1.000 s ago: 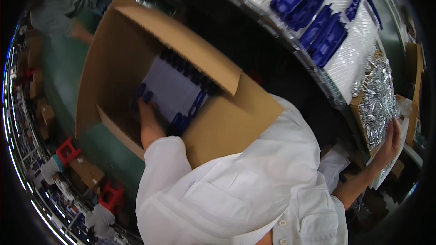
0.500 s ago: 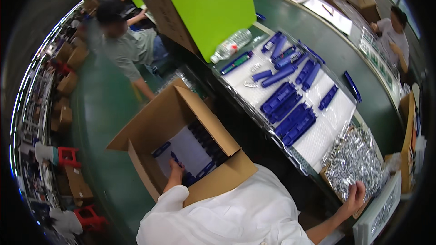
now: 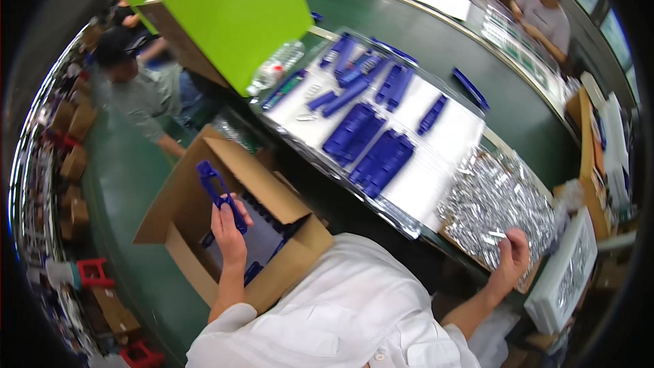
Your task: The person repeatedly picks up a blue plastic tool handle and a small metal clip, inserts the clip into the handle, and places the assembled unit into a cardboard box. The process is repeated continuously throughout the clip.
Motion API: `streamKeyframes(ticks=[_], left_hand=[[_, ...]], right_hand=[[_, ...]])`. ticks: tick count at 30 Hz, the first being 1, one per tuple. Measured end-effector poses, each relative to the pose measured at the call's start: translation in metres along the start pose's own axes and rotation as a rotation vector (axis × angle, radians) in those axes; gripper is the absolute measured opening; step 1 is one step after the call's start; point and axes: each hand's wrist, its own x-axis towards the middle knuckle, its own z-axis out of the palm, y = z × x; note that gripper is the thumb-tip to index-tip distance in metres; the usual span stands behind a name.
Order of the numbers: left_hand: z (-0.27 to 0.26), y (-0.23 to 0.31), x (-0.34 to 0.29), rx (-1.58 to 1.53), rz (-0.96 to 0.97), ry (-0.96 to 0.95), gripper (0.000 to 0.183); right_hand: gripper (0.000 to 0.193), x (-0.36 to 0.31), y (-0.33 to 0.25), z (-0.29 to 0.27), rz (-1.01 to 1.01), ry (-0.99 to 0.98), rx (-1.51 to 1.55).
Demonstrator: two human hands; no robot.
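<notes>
My left hand (image 3: 229,235) is raised over an open cardboard box (image 3: 300,262), fingers closed on a long blue plastic housing piece (image 3: 210,178) with an opening through it. More dark blue pieces lie along the inside of the box, partly hidden by my arm and the flap. At the right, my right hand (image 3: 514,259) pinches a small shiny silver piece (image 3: 493,236) above the near edge of a heap of silver pieces (image 3: 497,187). Between the hands, a white padded tray (image 3: 428,180) carries several blue housing pieces (image 3: 383,162), some stacked in rows.
A clear plastic bottle (image 3: 276,68) lies by the tray's far left corner, next to a bright green panel (image 3: 225,13). One blue piece (image 3: 470,88) rests on the green bench beyond the tray. A white foam box (image 3: 562,269) stands at the right. Co-workers are at far left and far right.
My left hand has come up out of the box, lifting the blue housing piece. My right hand has risen slightly from the heap, a silver piece now showing at its fingertips. The whole view has shifted.
</notes>
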Motion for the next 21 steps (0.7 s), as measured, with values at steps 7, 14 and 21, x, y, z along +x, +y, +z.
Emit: streamKeyframes(ticks=[7, 14, 21], left_hand=[[0.16, 0.046, -0.026, -0.257, -0.475, -0.862, 0.037], [0.235, 0.024, -0.071, -0.226, -0.794, -1.371, 0.031], [0.237, 0.014, -0.09, -0.101, -0.571, -1.433, 0.028]], right_hand=[[0.024, -0.009, -0.036, 0.023, 0.021, 0.021, 0.07], [0.022, -0.014, -0.088, 0.064, -0.237, -0.229, -0.026], [0.015, -0.01, -0.082, 0.081, -0.294, -0.321, -0.444]])
